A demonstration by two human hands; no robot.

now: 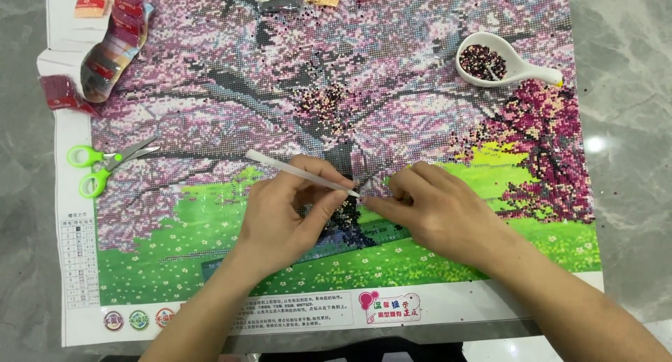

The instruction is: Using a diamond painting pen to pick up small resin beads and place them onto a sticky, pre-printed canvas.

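Fingers of the left hand [280, 215] pinch one white applicator pen [301, 173], its tip low on the bead-mosaic canvas [210, 229] beside the right hand [437, 211], whose fingertips press closed on the canvas. Around them: one white tray [514, 68] of dark beads, one pair of green scissors [105, 164], several bead packets [112, 43] along the top.

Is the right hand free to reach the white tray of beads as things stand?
Probably yes: the right hand holds nothing bulky, and only flat canvas lies between it and the white tray.
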